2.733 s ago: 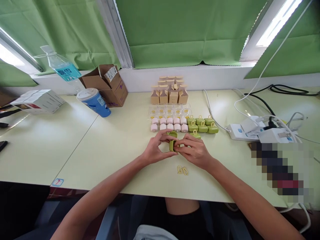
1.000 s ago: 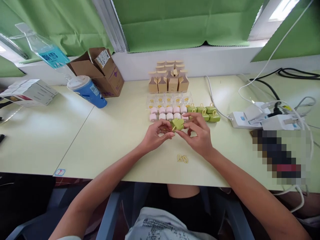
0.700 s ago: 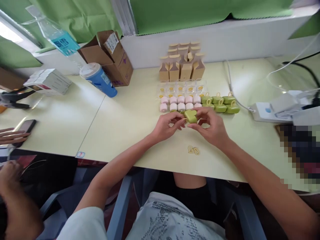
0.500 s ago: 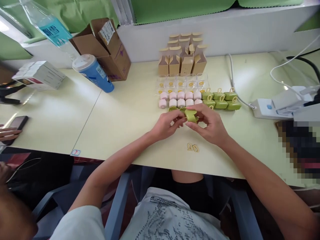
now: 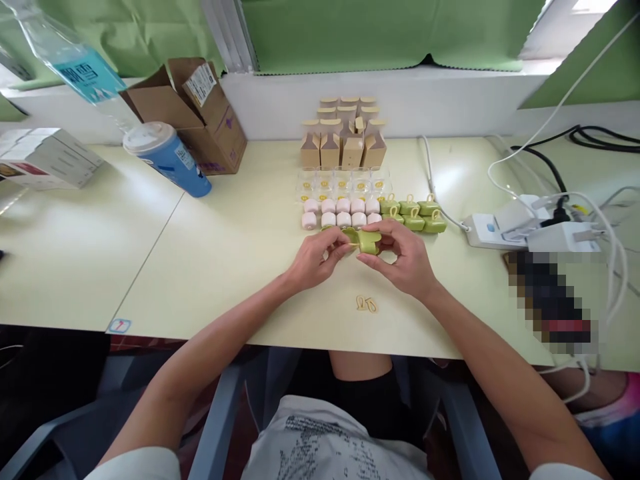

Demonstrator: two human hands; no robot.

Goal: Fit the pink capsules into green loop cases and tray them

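Note:
Between the fingertips of my right hand [image 5: 404,257] is a small green plastic cover [image 5: 369,242] with lobed edges. My left hand [image 5: 315,259] pinches a thin yellow loop [image 5: 353,244] against the cover's left side, its far part hidden by the fingers. Other green covers [image 5: 351,235] lie just behind, partly covered by my hands. Two yellow loops [image 5: 367,305] rest on the table nearer my body. Beyond my hands stand two rows of pale pink rounded pieces [image 5: 343,206]. To their right sit several green covers with yellow loops on top [image 5: 413,221].
Clear plastic cups [image 5: 343,181] and open small cardboard boxes [image 5: 331,152] line up behind. Left are a blue cup [image 5: 175,163], a tilted bottle [image 5: 83,72], a brown carton [image 5: 220,137] and white boxes [image 5: 55,159]. Right are a power strip [image 5: 487,230], cables and a blurred dark object [image 5: 550,300].
The view has shifted to the right, so things on the table appear further left and slightly lower. Both hands keep their hold on the green cover and loop.

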